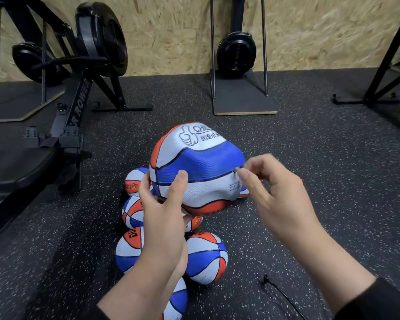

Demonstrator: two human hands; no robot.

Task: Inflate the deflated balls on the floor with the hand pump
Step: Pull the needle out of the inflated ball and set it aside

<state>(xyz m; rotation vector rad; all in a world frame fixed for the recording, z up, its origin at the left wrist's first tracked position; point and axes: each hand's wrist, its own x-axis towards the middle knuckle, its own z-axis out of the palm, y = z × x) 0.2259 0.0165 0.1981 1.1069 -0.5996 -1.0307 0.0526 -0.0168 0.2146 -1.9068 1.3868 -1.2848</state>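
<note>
Gripping from below and the near side, the left hand [162, 204] holds a deflated ball [194, 167] off the floor, thumb pressed flat against its blue panel and the other fingers curled under its lower left edge. At three o'clock of the ball the right hand [277, 190] pinches thumb and forefinger together right at the ball's caved-in right edge; whatever sits between the fingertips is too small and blurred to tell. The ball is red, white and blue, dented across its blue band, with a thumbs-up logo on the white top panel.

Under and behind it, from nine round to six o'clock, a cluster of smaller balls [206, 257] in the same colours lies on the speckled black floor [310, 139]. At five o'clock a thin black cord [280, 289] trails over the floor. A black rowing machine [79, 107] stands at ten o'clock, a fan-wheel machine [237, 54] at twelve, against a chipboard wall [171, 35].
</note>
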